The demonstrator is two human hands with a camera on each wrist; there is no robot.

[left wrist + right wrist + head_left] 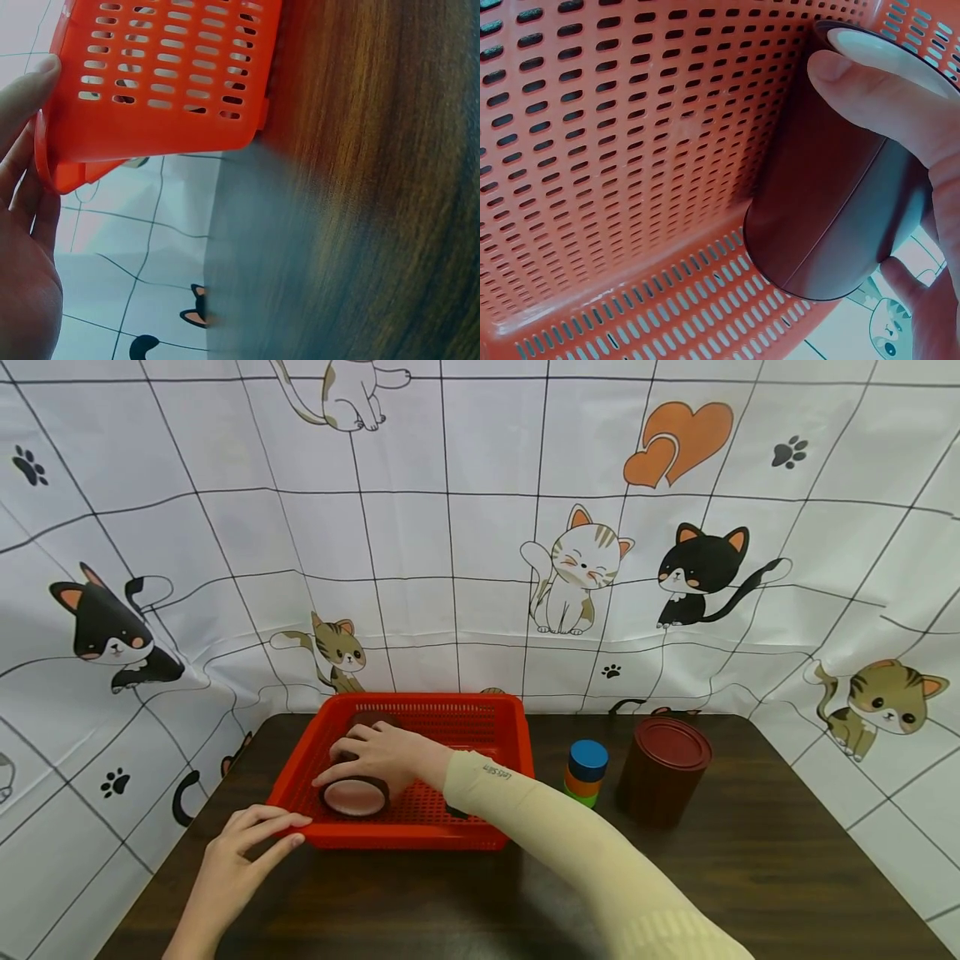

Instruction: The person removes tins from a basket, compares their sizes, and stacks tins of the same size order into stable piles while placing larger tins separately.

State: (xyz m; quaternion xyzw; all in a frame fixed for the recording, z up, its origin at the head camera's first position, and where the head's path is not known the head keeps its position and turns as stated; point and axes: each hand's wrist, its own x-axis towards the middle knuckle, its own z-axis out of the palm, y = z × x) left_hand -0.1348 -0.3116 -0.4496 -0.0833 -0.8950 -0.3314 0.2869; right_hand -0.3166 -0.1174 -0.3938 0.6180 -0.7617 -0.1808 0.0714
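My right hand (382, 756) reaches into a red plastic basket (408, 837) and grips a dark brown cylindrical canister (817, 195). In the head view the canister's pale, dark-rimmed end (354, 797) faces the front; whether it is a mouth or a base I cannot tell. The right wrist view has the thumb across the canister near that end, with fingers curled round the far side. At the basket's front left corner, my left hand (240, 856) pinches the rim (43, 154) between thumb and fingers.
Right of the basket stands a stack of small round pieces (587, 762), blue over orange over green. Beside it is a brown canister with a dark red lid (667, 768). All rest on a dark wooden table (757, 860), backed by a cat-patterned white sheet (480, 535).
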